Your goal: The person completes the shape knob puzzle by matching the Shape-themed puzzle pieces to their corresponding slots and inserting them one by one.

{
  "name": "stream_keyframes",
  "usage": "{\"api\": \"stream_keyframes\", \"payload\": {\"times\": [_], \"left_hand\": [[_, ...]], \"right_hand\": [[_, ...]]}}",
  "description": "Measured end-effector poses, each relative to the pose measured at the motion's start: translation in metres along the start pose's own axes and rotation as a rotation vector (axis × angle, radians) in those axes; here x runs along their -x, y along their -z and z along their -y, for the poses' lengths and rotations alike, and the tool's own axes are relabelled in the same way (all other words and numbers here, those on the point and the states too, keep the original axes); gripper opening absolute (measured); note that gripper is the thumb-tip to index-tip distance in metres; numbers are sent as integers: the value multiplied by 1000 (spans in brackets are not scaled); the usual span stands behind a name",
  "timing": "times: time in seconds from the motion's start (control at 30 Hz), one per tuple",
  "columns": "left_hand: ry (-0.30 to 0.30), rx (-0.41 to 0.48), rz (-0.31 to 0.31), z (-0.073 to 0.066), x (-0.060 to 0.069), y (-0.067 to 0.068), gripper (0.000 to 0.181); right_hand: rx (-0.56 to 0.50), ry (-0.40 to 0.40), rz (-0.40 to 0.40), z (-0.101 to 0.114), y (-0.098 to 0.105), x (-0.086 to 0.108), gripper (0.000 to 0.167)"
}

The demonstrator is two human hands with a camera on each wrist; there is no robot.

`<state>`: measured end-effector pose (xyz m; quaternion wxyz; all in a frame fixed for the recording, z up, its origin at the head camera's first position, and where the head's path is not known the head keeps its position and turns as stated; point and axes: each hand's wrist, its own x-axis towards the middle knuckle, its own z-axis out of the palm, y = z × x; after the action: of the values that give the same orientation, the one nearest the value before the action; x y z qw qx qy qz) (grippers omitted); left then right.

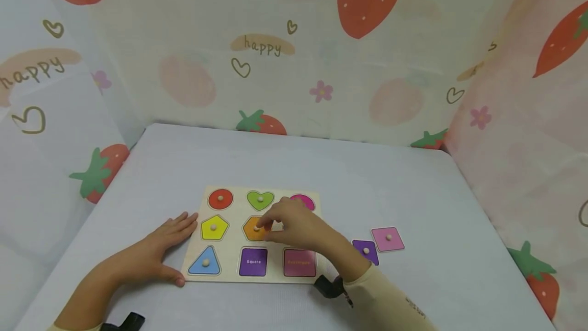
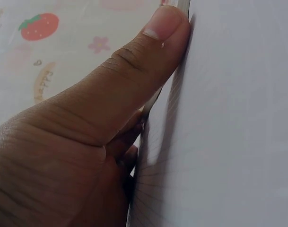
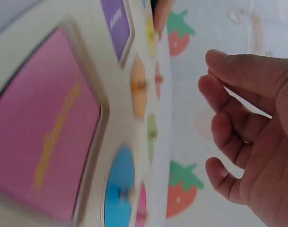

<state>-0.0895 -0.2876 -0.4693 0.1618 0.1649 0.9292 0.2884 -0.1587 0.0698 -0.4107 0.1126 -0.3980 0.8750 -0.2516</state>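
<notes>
A wooden shape puzzle board point(image 1: 231, 213) lies flat on the table. My left hand point(image 1: 153, 254) rests along its left edge, fingers straight, the thumb point(image 2: 134, 66) touching the edge near the front corner. Above the orange hexagon point(image 1: 251, 229) hovers my right hand point(image 1: 296, 223). In the right wrist view its fingers are loosely bent, apart from the knobs, with nothing between them. The hexagon sits in its recess. A blue knobbed piece point(image 3: 119, 175) is behind that hand in the head view. Bare printed recesses show a purple square point(image 1: 253, 268) and a pink rectangle point(image 1: 299, 268).
Right of the board lie a loose purple square piece point(image 1: 370, 258) and a pink rectangle piece point(image 1: 380, 234), both knobbed. Red circle point(image 1: 216, 204), green heart point(image 1: 254, 205), yellow pentagon point(image 1: 220, 234) and blue triangle point(image 1: 202, 270) sit in the board. Strawberry-print cloth point(image 1: 197, 24) surrounds the white table point(image 1: 275, 160).
</notes>
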Motion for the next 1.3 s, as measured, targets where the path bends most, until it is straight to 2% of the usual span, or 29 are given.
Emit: {"api": "stream_keyframes", "payload": {"times": [0.23, 0.4, 0.5, 0.73, 1.07, 1.3], "left_hand": [[-2, -16, 6, -2, -1, 2, 126], [-1, -31, 16, -1, -3, 0, 126], [-3, -36, 13, 1, -4, -2, 126], [-10, -72, 0, 0, -5, -2, 125], [-14, -113, -12, -1, -6, -2, 122], [-12, -126, -10, -4, -6, -2, 122]], "right_hand": [[-24, -66, -61, -27, 17, 23, 20], [-70, -136, -84, -39, 26, 41, 23], [-60, -169, -114, -46, 29, 51, 24], [-26, -183, -184, -65, 39, 81, 22], [-45, -242, -219, -97, 47, 123, 21], [-71, -300, -213, -113, 48, 148, 21]]}}
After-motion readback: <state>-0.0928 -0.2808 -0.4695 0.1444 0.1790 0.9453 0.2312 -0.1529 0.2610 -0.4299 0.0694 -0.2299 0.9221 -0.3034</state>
